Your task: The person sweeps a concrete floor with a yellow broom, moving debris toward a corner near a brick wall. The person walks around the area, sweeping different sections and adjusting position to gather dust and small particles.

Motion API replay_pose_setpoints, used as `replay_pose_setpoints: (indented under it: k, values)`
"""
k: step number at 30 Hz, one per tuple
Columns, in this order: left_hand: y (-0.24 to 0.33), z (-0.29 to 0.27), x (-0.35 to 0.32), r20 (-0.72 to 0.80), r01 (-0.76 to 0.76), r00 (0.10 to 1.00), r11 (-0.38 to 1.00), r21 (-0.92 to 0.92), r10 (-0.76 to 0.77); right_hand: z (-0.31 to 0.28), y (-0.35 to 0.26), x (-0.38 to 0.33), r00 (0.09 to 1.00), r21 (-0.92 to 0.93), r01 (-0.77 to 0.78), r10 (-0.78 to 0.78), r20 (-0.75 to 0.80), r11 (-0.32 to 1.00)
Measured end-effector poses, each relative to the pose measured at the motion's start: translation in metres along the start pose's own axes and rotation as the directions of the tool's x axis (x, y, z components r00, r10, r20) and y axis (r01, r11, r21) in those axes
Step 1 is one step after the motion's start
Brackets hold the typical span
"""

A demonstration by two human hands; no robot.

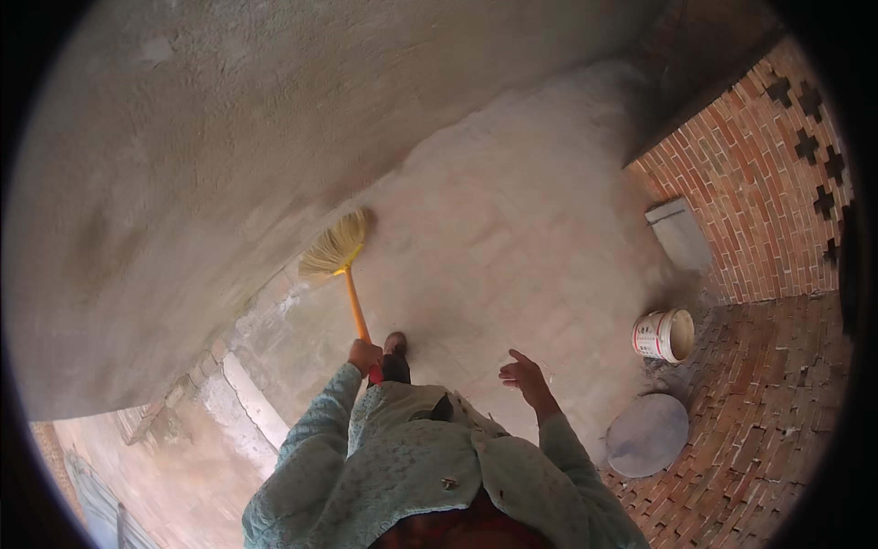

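My left hand (363, 354) grips the orange handle of a broom (338, 252). The yellow straw bristles of the broom rest on the dusty floor where it meets a grey plastered wall (183, 165). My right hand (523, 375) hangs free over the floor with its fingers spread and nothing in it. One of my feet (395, 346) shows just below the broom handle. Pale green sleeves cover both forearms.
A white bucket (664, 335) lies on its side near a red brick wall (759, 201). A round grey lid (647, 435) lies on the brick paving below it. A grey slab (679, 233) leans at the wall's foot.
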State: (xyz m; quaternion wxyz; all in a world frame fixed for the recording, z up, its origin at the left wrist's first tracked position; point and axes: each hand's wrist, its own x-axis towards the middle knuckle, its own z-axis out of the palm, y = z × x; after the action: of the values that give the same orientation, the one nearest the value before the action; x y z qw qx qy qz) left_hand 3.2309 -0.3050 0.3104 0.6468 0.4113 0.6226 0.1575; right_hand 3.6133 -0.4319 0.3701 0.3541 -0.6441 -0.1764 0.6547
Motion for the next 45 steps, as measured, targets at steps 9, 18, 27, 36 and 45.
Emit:
replay_pose_setpoints:
  k: [9,18,27,36,45]
  values:
    - [0.085,0.041,0.026,0.532,0.127,0.838,0.991,0.028,-0.122,0.02,-0.005,-0.006,0.918,0.345,-0.196,0.296,-0.265,0.918]
    - [0.254,0.061,0.036,0.738,0.373,0.658,0.916,-0.148,-0.149,0.076,-0.105,0.12,0.923,0.409,0.106,-0.243,0.299,0.907]
    - [0.382,0.188,0.043,0.569,0.325,0.783,0.945,-0.027,-0.253,0.038,-0.232,0.195,0.899,0.917,-0.2,-0.307,0.311,0.344]
    - [0.403,0.298,0.111,0.74,0.282,0.636,0.958,0.043,-0.22,-0.107,-0.204,0.24,0.987,0.996,-0.01,-0.157,0.024,0.09]
    - [0.431,0.283,0.227,0.707,0.114,0.653,0.958,0.264,-0.273,-0.209,-0.121,0.147,0.978,0.909,0.209,0.102,-0.185,-0.361]
